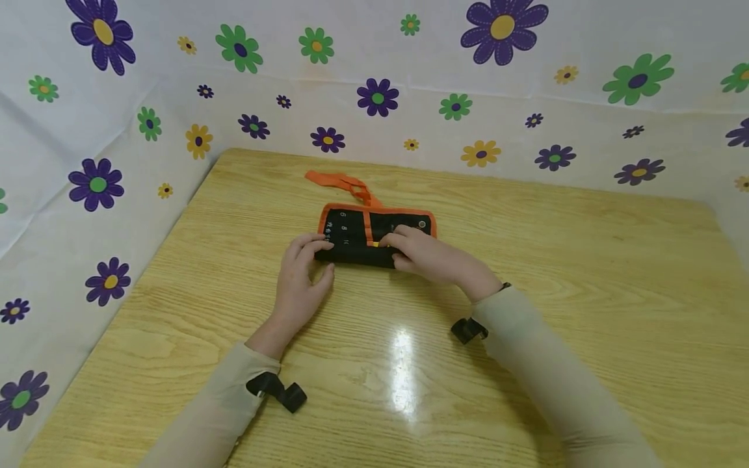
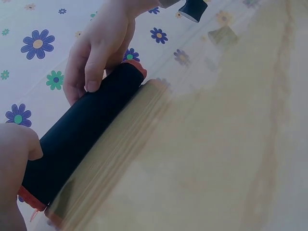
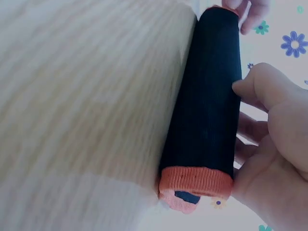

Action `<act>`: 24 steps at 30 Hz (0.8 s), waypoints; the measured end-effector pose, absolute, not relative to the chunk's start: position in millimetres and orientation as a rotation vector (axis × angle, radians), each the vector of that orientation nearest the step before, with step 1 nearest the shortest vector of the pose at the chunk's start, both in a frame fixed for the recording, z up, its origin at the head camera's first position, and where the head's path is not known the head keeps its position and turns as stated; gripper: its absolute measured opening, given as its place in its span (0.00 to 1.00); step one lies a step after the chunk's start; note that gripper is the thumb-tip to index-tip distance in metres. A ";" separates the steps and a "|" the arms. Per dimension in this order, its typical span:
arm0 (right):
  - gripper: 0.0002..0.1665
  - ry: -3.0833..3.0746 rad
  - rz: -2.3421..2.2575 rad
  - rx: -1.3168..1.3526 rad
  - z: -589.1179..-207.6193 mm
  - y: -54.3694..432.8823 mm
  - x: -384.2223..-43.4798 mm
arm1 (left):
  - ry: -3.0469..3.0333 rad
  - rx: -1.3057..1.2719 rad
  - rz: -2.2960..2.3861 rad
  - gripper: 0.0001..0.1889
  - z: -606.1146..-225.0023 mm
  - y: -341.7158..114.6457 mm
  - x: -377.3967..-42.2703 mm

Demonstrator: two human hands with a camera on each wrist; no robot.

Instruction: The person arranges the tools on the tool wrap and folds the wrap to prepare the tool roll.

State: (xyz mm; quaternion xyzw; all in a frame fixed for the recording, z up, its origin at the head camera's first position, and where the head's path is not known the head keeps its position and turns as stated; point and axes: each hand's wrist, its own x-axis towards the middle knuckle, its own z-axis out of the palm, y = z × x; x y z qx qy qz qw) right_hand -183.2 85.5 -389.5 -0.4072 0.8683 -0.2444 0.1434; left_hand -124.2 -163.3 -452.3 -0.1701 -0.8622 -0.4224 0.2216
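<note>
A black cloth tool roll (image 1: 354, 254) with orange edging lies on the table, its near side rolled up into a tube. White digits and characters mark its flat left part, and a metal snap shows near the right edge. My left hand (image 1: 298, 283) holds the left end, fingers over the top and thumb at the near side. Farther right, my right hand (image 1: 430, 257) grips the rolled part, its thumb against the tube in the right wrist view. A small yellow bit (image 1: 375, 244) shows beside the right fingertips. Whatever is inside the tube is hidden.
An orange tie strap (image 1: 333, 180) trails from the back edge of the roll onto the wooden table (image 1: 556, 260). White cloth with printed flowers (image 1: 328, 65) stands along the table's back and left sides. Black straps (image 1: 275, 389) hang from both wrists.
</note>
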 end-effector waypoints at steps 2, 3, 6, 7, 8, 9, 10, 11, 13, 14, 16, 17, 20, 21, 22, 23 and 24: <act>0.18 2.526 -0.690 -1.206 -390.4 86.3 -184.9 | -2.382 -0.462 -1.133 0.13 -451.8 -163.2 -123.8; 0.18 2.535 -0.678 -1.212 -390.6 86.6 -185.7 | -2.383 -0.455 -1.109 0.13 -451.7 -163.1 -123.6; 0.22 2.549 -0.615 -1.217 -390.7 86.9 -187.6 | -2.380 -0.449 -1.050 0.13 -452.2 -163.3 -124.2; 0.23 2.555 -0.594 -1.218 -390.7 87.0 -188.0 | -2.383 -0.452 -1.030 0.14 -452.4 -163.3 -124.5; 0.24 2.570 -0.563 -1.226 -390.8 87.1 -188.4 | -2.389 -0.457 -1.018 0.15 -452.9 -163.6 -124.8; 0.25 2.596 -0.531 -1.241 -390.7 87.1 -188.7 | -2.395 -0.468 -1.012 0.16 -453.2 -163.8 -125.1; 0.26 2.626 -0.509 -1.253 -390.7 87.1 -188.7 | -2.404 -0.481 -1.011 0.18 -453.2 -163.9 -125.2; 0.26 2.662 -0.493 -1.265 -390.7 86.9 -188.5 | -2.418 -0.492 -1.009 0.19 -453.4 -164.1 -125.4; 0.24 2.746 -0.481 -1.309 -391.2 85.0 -188.0 | -2.450 -0.506 -0.996 0.22 -453.1 -164.3 -124.9; 0.22 2.792 -0.466 -1.339 -390.8 83.3 -187.0 | -2.465 -0.510 -0.995 0.23 -453.4 -164.5 -124.9; 0.18 2.864 -0.416 -1.374 -389.4 78.6 -183.7 | -2.493 -0.516 -0.992 0.25 -453.3 -164.6 -124.5; 0.16 2.895 -0.362 -1.386 -388.5 76.0 -181.7 | -2.507 -0.519 -0.987 0.26 -453.4 -164.7 -124.5; 0.13 2.954 -0.158 -1.388 -385.3 68.7 -175.9 | -2.533 -0.532 -0.969 0.28 -454.0 -164.8 -125.0; 0.15 2.961 -0.077 -1.368 -384.5 67.4 -174.5 | -2.541 -0.540 -0.959 0.28 -453.8 -164.9 -125.0; 0.19 2.967 -0.003 -1.350 -384.0 66.6 -173.6 | -2.549 -0.551 -0.952 0.29 -453.8 -165.0 -125.2; 0.21 2.969 0.067 -1.342 -384.0 65.9 -173.7 | -2.557 -0.560 -0.946 0.30 -453.9 -165.1 -125.3; 0.25 2.969 0.108 -1.329 -384.2 65.4 -174.3 | -2.567 -0.569 -0.941 0.31 -454.4 -165.3 -125.5</act>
